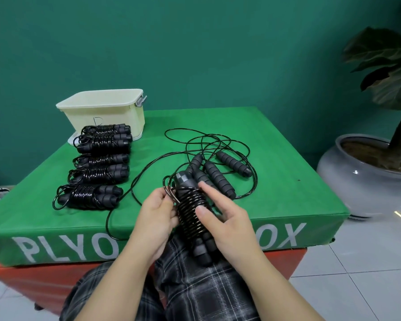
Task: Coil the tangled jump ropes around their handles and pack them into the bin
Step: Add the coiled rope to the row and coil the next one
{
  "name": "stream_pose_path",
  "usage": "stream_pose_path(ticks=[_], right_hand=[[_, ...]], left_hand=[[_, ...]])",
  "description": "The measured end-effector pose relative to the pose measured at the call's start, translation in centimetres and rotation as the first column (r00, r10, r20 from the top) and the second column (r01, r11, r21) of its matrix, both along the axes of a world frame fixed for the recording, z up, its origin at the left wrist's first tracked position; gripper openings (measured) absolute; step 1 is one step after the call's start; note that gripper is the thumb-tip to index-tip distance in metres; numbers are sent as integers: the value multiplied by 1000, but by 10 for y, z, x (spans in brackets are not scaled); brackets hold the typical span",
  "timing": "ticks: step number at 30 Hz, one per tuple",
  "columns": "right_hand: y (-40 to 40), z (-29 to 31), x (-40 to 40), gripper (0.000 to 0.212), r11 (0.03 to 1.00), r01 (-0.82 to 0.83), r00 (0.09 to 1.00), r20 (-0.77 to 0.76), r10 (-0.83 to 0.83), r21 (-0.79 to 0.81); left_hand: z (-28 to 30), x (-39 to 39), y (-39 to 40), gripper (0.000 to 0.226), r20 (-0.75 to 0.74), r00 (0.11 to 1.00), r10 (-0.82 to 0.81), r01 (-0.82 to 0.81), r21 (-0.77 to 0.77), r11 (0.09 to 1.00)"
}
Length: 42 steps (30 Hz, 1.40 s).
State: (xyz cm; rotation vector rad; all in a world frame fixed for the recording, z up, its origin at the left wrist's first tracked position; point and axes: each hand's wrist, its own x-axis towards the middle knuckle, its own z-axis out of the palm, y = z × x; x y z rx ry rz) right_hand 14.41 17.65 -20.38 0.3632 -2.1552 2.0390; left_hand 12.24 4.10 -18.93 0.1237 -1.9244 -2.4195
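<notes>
A pair of black foam handles with cord wound tightly round them, the half-coiled jump rope, is held over the near edge of the green plyo box. My right hand grips the bundle with the thumb across the coils. My left hand pinches a loop of its cord beside the bundle. Loose tangled ropes with several handles lie on the box behind. Several coiled ropes lie in a column at the left. The cream bin stands at the far left corner.
A white lid lies under the bin's front. A grey pot with a large plant stands on the tiled floor to the right. A cord loop hangs over the box's near edge. My plaid-trousered knees sit below the hands.
</notes>
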Motion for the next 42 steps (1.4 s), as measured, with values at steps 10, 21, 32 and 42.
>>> stream_pose_path(ticks=[10, 21, 32, 42], right_hand=[[-17, 7, 11, 60, 868, 71, 992, -123, -11, 491], [-14, -7, 3, 46, 963, 101, 982, -182, -56, 250], [-11, -9, 4, 47, 883, 318, 929, -300, -217, 347], [-14, 8, -4, 46, 798, 300, 951, -227, -209, 523]], left_hand=[[-10, -1, -1, 18, -40, 985, 167, -170, -344, 923], [0, 5, -14, 7, -131, 987, 94, -159, -677, 718], [28, 14, -4, 28, -253, 941, 223, -334, -611, 718], [36, 28, 3, 29, -402, 901, 164, -406, -643, 650]])
